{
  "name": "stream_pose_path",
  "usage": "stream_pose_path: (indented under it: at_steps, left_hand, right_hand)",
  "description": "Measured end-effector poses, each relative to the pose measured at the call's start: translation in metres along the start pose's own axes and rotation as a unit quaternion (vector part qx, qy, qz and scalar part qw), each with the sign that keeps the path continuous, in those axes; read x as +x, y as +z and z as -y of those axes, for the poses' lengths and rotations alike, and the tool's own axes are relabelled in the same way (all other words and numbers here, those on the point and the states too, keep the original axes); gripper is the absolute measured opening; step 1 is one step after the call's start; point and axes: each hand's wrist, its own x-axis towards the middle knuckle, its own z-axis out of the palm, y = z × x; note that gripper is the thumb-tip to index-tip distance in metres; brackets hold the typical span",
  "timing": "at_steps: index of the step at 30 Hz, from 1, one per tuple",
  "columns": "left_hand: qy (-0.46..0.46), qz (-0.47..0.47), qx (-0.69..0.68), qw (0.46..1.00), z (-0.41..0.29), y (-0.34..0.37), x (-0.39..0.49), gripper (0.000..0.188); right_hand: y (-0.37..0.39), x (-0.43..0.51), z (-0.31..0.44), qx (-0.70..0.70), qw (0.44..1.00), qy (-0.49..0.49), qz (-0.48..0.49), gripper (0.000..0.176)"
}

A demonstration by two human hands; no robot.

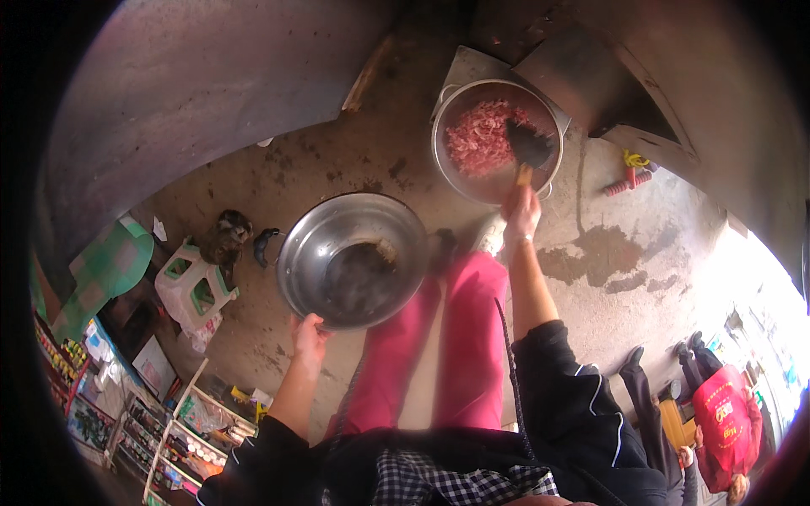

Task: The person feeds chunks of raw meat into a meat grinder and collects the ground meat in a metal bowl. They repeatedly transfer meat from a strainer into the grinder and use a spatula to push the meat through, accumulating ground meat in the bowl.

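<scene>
My left hand [310,335] grips the near left rim of a wide stainless steel basin [354,259], whose inside holds a little dark residue and a pale patch of crumbs. My right hand [523,209] is closed on the wooden handle of a broad dark spatula [529,144]. The blade of the spatula rests in a large round metal pot [442,166] with side handles. Pinkish raw chopped meat [484,136] fills much of the pot's left and middle. The pot stands on a flat metal surface [465,63], to the right of and beyond the basin.
A tabby cat [226,237] is beside a white and green plastic stool [190,284] at left. A red-handled object [629,180] lies on the stained concrete floor [633,215]. Goods fill a shelf rack [202,436] at lower left. People, one in a red garment [728,411], are at lower right.
</scene>
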Motion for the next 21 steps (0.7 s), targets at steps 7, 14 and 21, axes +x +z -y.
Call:
stream_pose_path:
  at_steps: [7, 14, 21]
  left_hand:
    - [0.003, -0.001, -0.001, 1.000, 0.005, 0.004, 0.016, 0.058]
    - [0.037, 0.007, 0.001, 0.999, 0.012, 0.009, 0.034, 0.058]
    - [0.073, -0.005, 0.034, 0.997, 0.019, 0.022, 0.051, 0.055]
  right_hand:
    - [-0.054, 0.020, -0.082, -0.073, 0.981, 0.181, -0.020, 0.034]
    - [-0.078, 0.099, -0.097, -0.176, 0.933, 0.277, -0.149, 0.039]
    - [-0.084, 0.111, -0.109, 0.062, 0.982, 0.179, -0.004, 0.017]
